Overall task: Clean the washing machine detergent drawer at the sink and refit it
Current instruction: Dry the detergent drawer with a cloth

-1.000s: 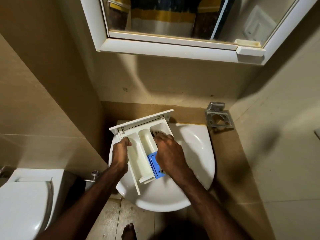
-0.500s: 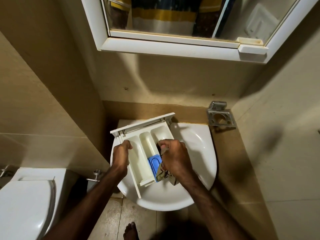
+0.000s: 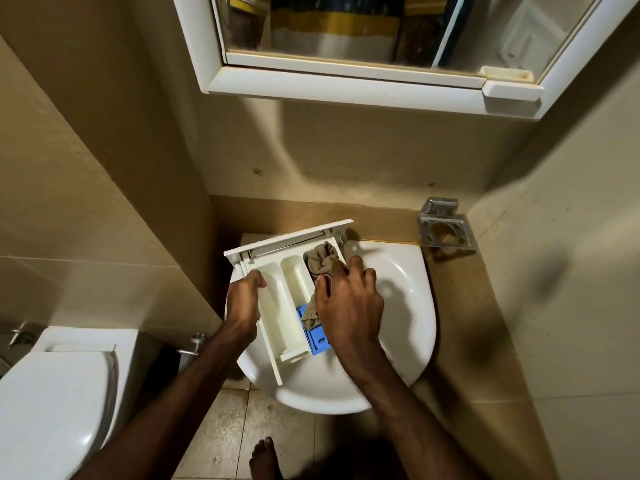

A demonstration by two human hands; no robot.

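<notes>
The white detergent drawer (image 3: 289, 296) lies across the white sink (image 3: 408, 306), front panel toward the wall. It has three compartments and a blue insert (image 3: 317, 339) at the near right. My left hand (image 3: 244, 303) grips the drawer's left wall. My right hand (image 3: 349, 299) presses a brown cloth (image 3: 320, 259) into the right compartment; part of the cloth trails under my palm over the blue insert.
A mirrored cabinet (image 3: 346, 88) hangs above the sink. A metal holder (image 3: 445, 226) is fixed to the wall at the right of the sink. A white toilet (image 3: 59, 393) stands at the lower left. My bare foot (image 3: 265, 459) is on the tiled floor below.
My right hand pulled back toward the blue insert with the cloth, then pushed forward again, leaving the cloth bunched in the far end of the right compartment. The left hand has stayed put.
</notes>
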